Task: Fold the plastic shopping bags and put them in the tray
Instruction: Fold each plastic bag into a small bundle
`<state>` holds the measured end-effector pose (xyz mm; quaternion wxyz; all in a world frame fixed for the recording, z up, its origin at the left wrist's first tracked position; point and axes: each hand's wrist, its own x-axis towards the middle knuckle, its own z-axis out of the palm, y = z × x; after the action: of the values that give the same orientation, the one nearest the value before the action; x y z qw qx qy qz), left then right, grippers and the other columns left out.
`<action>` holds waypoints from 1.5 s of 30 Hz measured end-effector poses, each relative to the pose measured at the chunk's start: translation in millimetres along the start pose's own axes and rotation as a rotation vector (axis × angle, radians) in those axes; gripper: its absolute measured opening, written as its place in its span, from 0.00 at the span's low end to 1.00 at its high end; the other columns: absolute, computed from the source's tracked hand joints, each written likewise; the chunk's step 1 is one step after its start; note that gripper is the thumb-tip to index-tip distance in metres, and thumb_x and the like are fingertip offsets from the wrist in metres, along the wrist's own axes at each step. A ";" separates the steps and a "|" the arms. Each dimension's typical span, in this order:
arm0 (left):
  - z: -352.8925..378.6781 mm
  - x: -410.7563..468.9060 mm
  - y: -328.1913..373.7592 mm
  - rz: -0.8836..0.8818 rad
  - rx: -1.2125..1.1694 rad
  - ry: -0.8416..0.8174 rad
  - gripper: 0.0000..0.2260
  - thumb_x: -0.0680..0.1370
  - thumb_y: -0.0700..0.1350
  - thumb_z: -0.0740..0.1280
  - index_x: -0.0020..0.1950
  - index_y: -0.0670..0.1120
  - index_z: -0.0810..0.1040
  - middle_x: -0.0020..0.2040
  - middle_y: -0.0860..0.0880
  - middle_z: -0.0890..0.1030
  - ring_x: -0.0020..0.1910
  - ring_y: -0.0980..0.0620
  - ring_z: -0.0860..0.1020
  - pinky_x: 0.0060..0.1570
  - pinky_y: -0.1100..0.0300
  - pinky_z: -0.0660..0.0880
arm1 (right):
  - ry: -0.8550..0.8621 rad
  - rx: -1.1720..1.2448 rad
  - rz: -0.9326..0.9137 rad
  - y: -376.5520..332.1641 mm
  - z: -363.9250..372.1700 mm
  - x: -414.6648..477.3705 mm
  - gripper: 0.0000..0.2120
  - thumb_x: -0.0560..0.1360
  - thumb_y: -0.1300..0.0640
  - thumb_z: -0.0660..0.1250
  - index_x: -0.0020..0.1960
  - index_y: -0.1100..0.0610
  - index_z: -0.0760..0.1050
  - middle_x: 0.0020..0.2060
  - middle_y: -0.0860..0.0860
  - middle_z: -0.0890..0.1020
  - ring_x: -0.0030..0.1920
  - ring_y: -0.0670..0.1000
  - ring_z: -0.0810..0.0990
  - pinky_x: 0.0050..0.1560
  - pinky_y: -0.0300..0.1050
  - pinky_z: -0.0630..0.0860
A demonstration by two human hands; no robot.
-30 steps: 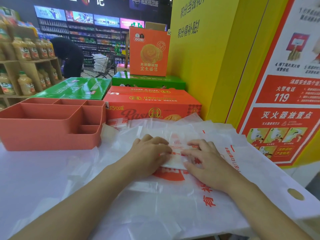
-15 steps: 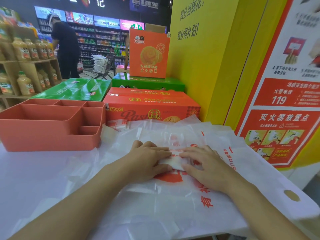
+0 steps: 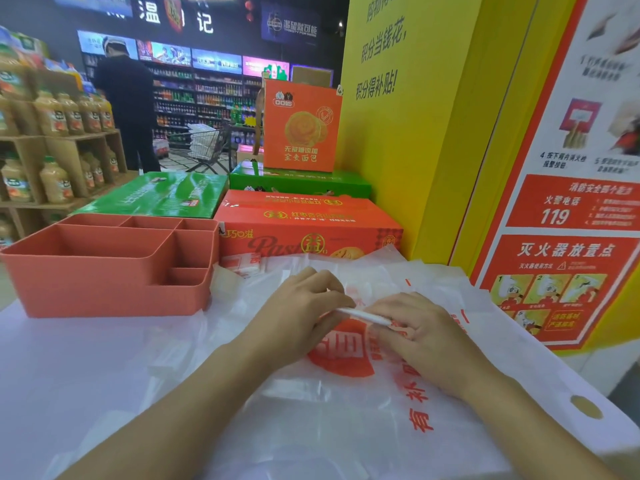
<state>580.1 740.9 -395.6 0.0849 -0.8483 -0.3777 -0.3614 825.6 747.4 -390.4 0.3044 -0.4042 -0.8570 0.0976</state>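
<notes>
A small folded plastic bag [image 3: 363, 315], white with red print, is pinched between my left hand [image 3: 304, 306] and my right hand [image 3: 415, 330], its edge lifted off the pile. Under both hands lies a spread of flat white shopping bags [image 3: 398, 410] with red logos and characters. The salmon-coloured tray [image 3: 104, 289] with several compartments stands to the left of my hands; the compartments I can see hold nothing. Another small folded bag [image 3: 242, 265] lies just right of the tray.
Orange [image 3: 308, 223] and green [image 3: 159, 195] product boxes are stacked behind the bags. A yellow pillar [image 3: 408, 133] and a red poster [image 3: 561, 254] rise at the right. Drink shelves [image 3: 52, 150] stand at far left; a person in dark clothes [image 3: 128, 109] and a shopping cart [image 3: 204, 147] are in the aisle.
The folded bag went from lying pressed flat under my fingers to being pinched and tilted up on edge. The person in the aisle has straightened up.
</notes>
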 end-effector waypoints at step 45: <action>-40.1 -37.2 -84.8 -0.827 0.431 0.153 0.10 0.74 0.44 0.69 0.51 0.57 0.85 0.48 0.53 0.80 0.50 0.42 0.73 0.46 0.52 0.58 | -0.130 0.222 0.603 -79.5 150.6 226.6 0.11 0.71 0.52 0.76 0.42 0.56 0.75 0.36 0.51 0.78 0.38 0.55 0.77 0.29 0.42 0.63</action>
<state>481.7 762.0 -402.7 0.1357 -0.5606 -0.7429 -0.3397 574.2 877.8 -377.0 0.2485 -0.5970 -0.7006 0.3018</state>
